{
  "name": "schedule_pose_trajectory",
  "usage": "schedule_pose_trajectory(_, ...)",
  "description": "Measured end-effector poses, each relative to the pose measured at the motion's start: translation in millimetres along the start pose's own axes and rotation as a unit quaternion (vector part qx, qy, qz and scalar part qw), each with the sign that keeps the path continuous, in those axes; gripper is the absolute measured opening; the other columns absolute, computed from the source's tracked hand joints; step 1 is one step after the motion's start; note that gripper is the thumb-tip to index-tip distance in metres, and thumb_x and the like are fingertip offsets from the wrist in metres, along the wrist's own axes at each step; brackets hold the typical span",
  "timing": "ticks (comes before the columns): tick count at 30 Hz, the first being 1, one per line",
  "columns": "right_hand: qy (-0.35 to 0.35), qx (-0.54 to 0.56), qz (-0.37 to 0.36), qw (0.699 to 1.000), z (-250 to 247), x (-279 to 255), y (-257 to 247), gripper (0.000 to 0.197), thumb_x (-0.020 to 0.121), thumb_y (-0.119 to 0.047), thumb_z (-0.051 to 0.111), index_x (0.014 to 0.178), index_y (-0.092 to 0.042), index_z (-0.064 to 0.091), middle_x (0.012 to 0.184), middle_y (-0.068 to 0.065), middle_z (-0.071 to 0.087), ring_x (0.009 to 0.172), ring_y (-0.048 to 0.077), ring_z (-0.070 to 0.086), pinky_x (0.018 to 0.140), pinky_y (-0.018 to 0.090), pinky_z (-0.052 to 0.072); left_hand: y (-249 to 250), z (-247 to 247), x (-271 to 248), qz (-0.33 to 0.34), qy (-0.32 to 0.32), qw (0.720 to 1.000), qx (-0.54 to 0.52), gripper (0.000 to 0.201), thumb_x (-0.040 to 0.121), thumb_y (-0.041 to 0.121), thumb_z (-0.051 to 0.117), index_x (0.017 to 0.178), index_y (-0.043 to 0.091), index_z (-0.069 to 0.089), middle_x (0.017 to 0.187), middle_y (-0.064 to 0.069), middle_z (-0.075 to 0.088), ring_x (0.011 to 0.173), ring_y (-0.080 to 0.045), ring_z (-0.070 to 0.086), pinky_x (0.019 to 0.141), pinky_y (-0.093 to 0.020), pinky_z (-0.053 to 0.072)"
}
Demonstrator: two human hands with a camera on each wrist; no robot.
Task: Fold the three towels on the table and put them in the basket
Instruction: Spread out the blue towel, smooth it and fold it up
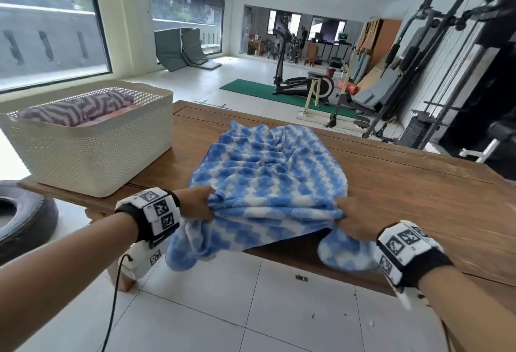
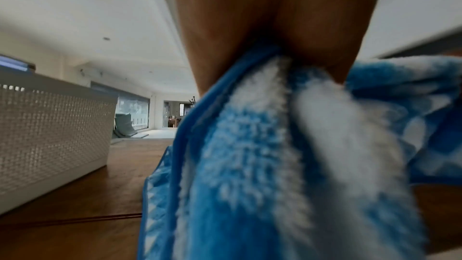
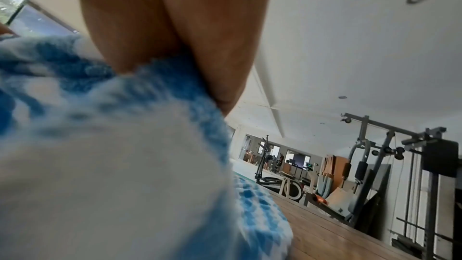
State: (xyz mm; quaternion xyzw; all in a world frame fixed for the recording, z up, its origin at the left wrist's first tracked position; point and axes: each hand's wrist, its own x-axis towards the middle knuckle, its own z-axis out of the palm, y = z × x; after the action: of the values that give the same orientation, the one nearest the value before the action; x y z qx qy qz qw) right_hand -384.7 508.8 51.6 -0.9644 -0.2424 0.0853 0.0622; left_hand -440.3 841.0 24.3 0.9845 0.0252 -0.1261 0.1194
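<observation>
A blue-and-white checked towel (image 1: 268, 173) lies rumpled on the wooden table (image 1: 418, 184), its near edge bunched at the table's front and its corners hanging over. My left hand (image 1: 199, 202) grips the near left part of that edge, and my right hand (image 1: 353, 219) grips the near right part. Each wrist view shows a hand (image 2: 275, 27) (image 3: 175, 27) closed on fluffy towel cloth (image 2: 262, 165) (image 3: 112, 145). A white perforated basket (image 1: 92, 153) stands at the table's left end, holding a folded purple-and-white zigzag towel (image 1: 81, 110) on a pink one (image 1: 111, 118).
A black tyre (image 1: 25, 212) lies on the tiled floor left of the table. Gym machines (image 1: 460, 72) stand behind the table at right, an elliptical trainer (image 1: 301, 80) on a green mat farther back. A cable hangs from my left wrist.
</observation>
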Motion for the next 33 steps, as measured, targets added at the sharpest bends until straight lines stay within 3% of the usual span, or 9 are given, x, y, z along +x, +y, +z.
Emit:
schedule_pose_trajectory(6, -0.081, -0.017, -0.004, 0.997, -3.7, -6.9, -5.9, 0.015, 0.085, -0.025, 0.059, 0.073, -0.019, 0.054, 0.083, 0.001, 0.061, 0.077, 0.015, 0.054, 0.06, 0.021, 0.041, -0.6, -15.8, -5.7, -0.021, -0.11, 0.994, 0.002, 0.029, 0.047, 0.031, 0.067, 0.067, 0.014, 0.055, 0.072, -0.003, 0.059, 0.064, -0.018, 0.052, 0.058, -0.027, 0.04)
schedule_pose_trajectory(9, -0.099, -0.027, 0.001, 0.995, -3.8, -6.4, 0.0, 0.036, 0.061, -0.05, 0.072, 0.081, -0.022, 0.058, 0.086, -0.001, 0.066, 0.079, 0.016, 0.062, 0.075, 0.033, 0.052, -2.2, -24.7, -11.2, -0.019, -0.122, 0.99, 0.062, 0.052, 0.061, 0.036, 0.081, 0.1, 0.009, 0.061, 0.099, -0.006, 0.065, 0.082, -0.015, 0.057, 0.07, -0.029, 0.046)
schedule_pose_trajectory(11, -0.078, -0.065, 0.018, 0.995, -6.9, -7.8, -5.0, 0.033, 0.06, -0.043, 0.074, 0.077, -0.024, 0.052, 0.087, -0.002, 0.063, 0.079, 0.018, 0.061, 0.074, 0.036, 0.053, 1.6, -25.6, -15.4, -0.025, -0.062, 0.99, 0.124, 0.047, 0.071, 0.027, 0.077, 0.107, 0.011, 0.051, 0.104, -0.006, 0.06, 0.092, -0.02, 0.058, 0.075, -0.031, 0.048)
schedule_pose_trajectory(16, -0.002, 0.012, 0.008, 1.0, -25.3, -7.3, -4.4, 0.016, 0.079, -0.013, 0.063, 0.086, -0.026, 0.058, 0.086, -0.004, 0.063, 0.084, 0.015, 0.06, 0.073, 0.03, 0.049, -7.4, -26.7, -11.8, 0.014, -0.013, 0.997, -0.069, 0.028, 0.067, 0.014, 0.063, 0.093, 0.005, 0.064, 0.094, -0.01, 0.071, 0.088, -0.026, 0.067, 0.078, -0.037, 0.057)
schedule_pose_trajectory(19, -0.016, -0.009, -0.003, 1.0, -26.6, -7.2, 10.1, 0.028, 0.071, -0.034, 0.058, 0.099, -0.039, 0.055, 0.094, -0.009, 0.065, 0.088, 0.013, 0.061, 0.081, 0.037, 0.052, -13.9, -19.1, -9.2, 0.013, -0.04, 0.992, -0.123, 0.037, 0.053, 0.021, 0.061, 0.086, 0.004, 0.063, 0.084, -0.009, 0.068, 0.074, -0.024, 0.064, 0.071, -0.033, 0.054)
schedule_pose_trajectory(22, -0.039, -0.04, -0.016, 0.998, -22.3, -4.6, 17.5, 0.033, 0.062, -0.044, 0.05, 0.094, -0.035, 0.052, 0.089, -0.009, 0.065, 0.083, 0.016, 0.062, 0.078, 0.042, 0.053, -10.7, -21.2, -17.0, 0.012, -0.075, 0.994, -0.083, 0.023, 0.055, 0.024, 0.067, 0.072, 0.014, 0.054, 0.067, -0.001, 0.054, 0.062, -0.016, 0.049, 0.057, -0.027, 0.04)
schedule_pose_trajectory(26, -0.05, -0.058, -0.025, 0.997, -27.8, -17.6, 0.6, 0.045, 0.055, -0.059, 0.067, 0.087, -0.029, 0.057, 0.083, -0.01, 0.066, 0.078, 0.012, 0.061, 0.074, 0.036, 0.052, -8.5, -27.2, -26.8, -0.01, -0.113, 0.988, 0.1, 0.048, 0.065, 0.036, 0.083, 0.099, 0.015, 0.056, 0.095, 0.001, 0.061, 0.089, -0.015, 0.058, 0.076, -0.025, 0.046)
schedule_pose_trajectory(29, -0.048, -0.101, -0.023, 0.993, -23.4, -13.3, -3.8, 0.027, 0.067, -0.04, 0.074, 0.078, -0.028, 0.053, 0.084, -0.006, 0.064, 0.079, 0.017, 0.061, 0.073, 0.034, 0.051, -1.3, -29.7, -23.3, -0.015, -0.033, 0.983, 0.183, 0.028, 0.077, 0.026, 0.074, 0.077, 0.017, 0.047, 0.086, -0.001, 0.055, 0.096, -0.021, 0.059, 0.072, -0.026, 0.044)
schedule_pose_trajectory(33, 0.056, -0.048, -0.004, 0.997, -19.9, 0.4, 12.8, 0.021, 0.079, -0.008, 0.058, 0.09, -0.025, 0.059, 0.098, 0.001, 0.063, 0.092, 0.023, 0.061, 0.072, 0.028, 0.045, -6.0, -39.9, -17.6, 0.019, 0.083, 0.995, 0.055, 0.023, 0.082, 0.019, 0.061, 0.066, 0.016, 0.045, 0.069, 0.001, 0.05, 0.076, -0.017, 0.054, 0.054, -0.017, 0.037)
